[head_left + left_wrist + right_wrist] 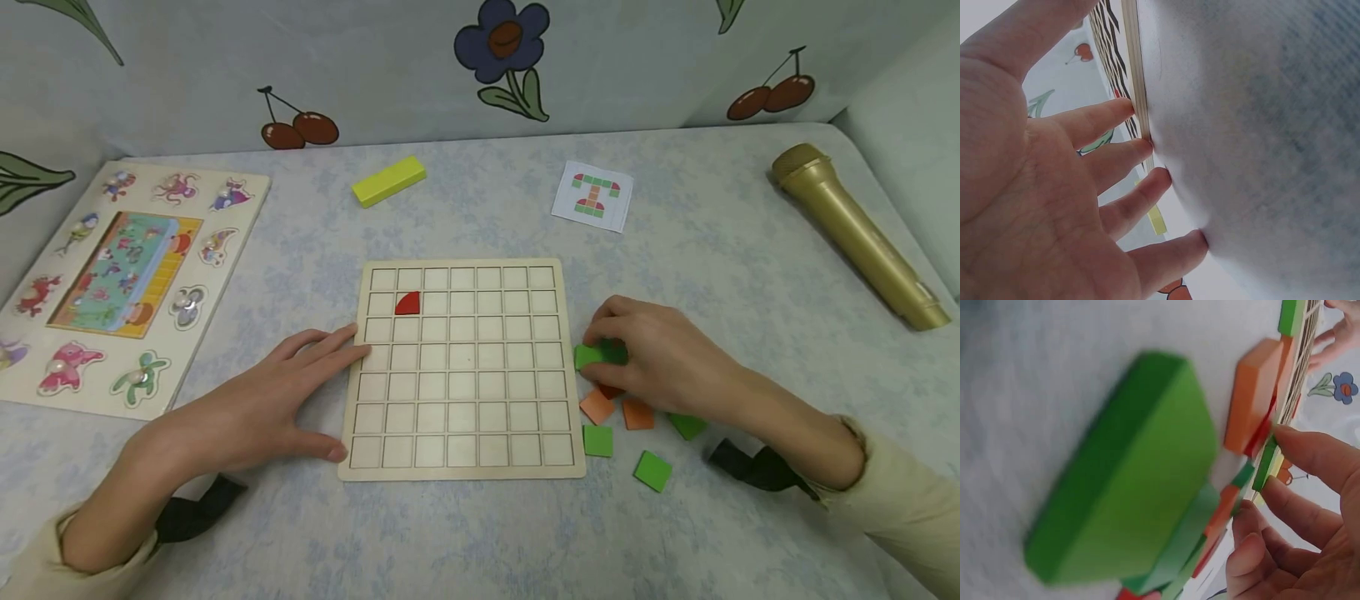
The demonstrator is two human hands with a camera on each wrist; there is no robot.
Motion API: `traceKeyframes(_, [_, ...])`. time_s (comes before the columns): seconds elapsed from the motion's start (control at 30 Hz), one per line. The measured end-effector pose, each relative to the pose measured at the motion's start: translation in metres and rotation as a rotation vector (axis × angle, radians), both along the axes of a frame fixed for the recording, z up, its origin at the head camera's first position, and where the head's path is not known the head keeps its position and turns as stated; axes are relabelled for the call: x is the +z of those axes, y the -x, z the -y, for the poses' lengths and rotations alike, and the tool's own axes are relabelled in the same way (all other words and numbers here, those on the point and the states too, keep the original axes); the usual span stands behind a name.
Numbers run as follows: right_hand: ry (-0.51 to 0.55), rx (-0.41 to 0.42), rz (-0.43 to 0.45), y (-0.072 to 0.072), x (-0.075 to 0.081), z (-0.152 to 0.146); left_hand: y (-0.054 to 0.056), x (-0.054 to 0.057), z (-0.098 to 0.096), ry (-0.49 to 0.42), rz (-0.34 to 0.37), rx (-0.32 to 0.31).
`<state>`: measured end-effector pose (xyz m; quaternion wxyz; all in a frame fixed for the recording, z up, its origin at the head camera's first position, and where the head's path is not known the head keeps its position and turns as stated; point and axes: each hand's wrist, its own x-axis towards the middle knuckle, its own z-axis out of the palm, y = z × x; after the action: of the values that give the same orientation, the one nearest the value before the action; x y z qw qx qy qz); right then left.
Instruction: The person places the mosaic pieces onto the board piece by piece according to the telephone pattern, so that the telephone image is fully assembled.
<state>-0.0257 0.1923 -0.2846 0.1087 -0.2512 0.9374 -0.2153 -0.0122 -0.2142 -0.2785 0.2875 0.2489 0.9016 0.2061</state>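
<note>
A wooden grid board (pixel 461 475) lies flat, with one red quarter-round tile (pixel 408 303) in a cell near its upper left. At the board's left edge, my left hand (pixel 251 408) has its fingers spread, fingertips and thumb right at the rim. My right hand (pixel 660 350) is just beyond the board's right edge. Between thumb and index finger it pinches a green square tile (pixel 1265 464). Around and below this hand lie loose tiles: an orange square (pixel 597 407), another orange square (pixel 638 414) and several green ones, including a green tile (pixel 598 441) by the board. The hand hides part of the pile.
Behind the board are a yellow block (pixel 389 182) and a small card (pixel 592 197) printed with a coloured tile pattern. A picture puzzle board (pixel 168 392) lies on the left. A gold microphone (pixel 862 237) lies at the right.
</note>
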Motion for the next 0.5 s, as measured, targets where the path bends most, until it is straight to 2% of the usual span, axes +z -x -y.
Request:
traceKeyframes(0.23, [0.083, 0.033, -0.068, 0.005, 0.003, 0.002, 0.0, 0.0, 0.0, 0.004, -0.004, -0.002])
traceKeyframes(0.5, [0.19, 0.061, -0.076, 0.008, 0.006, 0.025, 0.0, 0.0, -0.001, 0.002, -0.009, 0.0])
